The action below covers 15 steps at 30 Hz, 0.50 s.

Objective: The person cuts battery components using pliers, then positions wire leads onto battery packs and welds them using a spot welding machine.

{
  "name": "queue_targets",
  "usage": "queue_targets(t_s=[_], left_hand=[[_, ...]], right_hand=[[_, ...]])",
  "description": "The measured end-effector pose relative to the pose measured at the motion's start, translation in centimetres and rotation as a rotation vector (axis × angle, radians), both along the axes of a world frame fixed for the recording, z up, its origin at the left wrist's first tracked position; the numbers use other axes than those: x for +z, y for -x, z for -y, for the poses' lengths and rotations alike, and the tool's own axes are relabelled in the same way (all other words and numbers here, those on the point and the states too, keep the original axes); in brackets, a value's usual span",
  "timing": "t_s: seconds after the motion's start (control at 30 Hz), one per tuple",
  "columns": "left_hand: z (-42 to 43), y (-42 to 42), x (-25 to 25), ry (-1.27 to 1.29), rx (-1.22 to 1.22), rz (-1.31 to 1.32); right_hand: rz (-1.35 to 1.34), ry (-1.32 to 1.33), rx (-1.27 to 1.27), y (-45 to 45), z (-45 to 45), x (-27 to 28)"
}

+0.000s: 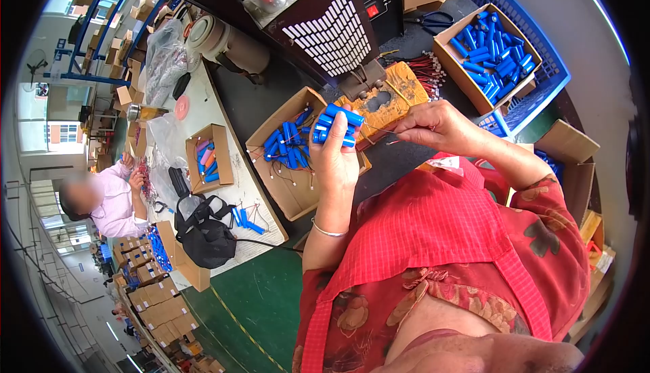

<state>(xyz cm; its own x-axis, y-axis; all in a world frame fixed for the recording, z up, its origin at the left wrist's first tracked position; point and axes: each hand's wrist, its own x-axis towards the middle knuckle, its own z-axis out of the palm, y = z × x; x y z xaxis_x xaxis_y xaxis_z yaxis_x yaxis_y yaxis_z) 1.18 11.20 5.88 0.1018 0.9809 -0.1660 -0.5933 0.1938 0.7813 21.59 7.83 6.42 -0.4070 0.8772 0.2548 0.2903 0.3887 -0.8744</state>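
Note:
Several blue cylindrical battery cells lie bundled in my left hand, gripped between thumb and fingers. My right hand, to the right, pinches a thin wire lead that runs toward the cells. Just beyond both hands sits a worn yellow block under the metal tip of a black machine. Beside my left hand, a cardboard box holds blue cells with wires attached.
Another carton of blue cells stands in a blue basket, near a bundle of red wires. At left, a white table carries a black bag and a small box. A co-worker sits beyond it.

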Motion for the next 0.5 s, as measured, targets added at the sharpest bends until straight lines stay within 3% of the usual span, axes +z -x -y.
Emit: queue_targets(t_s=[0.23,0.3,0.4,0.5], left_hand=[[-0.2,-0.5,0.5,-0.015,0.065,0.008],[-0.4,-0.4,0.4,-0.026,0.067,-0.001],[-0.6,-0.2,-0.5,-0.095,0.010,-0.131],[-0.7,-1.1,-0.7,-0.209,0.157,-0.351]], right_hand=[[0.086,-0.002,-0.004,0.9,0.4,0.2],[0.107,-0.202,0.015,1.0,0.3,-0.4],[0.040,-0.114,0.027,1.3,0.6,0.5],[-0.017,-0.011,-0.020,1.4,0.6,0.1]])
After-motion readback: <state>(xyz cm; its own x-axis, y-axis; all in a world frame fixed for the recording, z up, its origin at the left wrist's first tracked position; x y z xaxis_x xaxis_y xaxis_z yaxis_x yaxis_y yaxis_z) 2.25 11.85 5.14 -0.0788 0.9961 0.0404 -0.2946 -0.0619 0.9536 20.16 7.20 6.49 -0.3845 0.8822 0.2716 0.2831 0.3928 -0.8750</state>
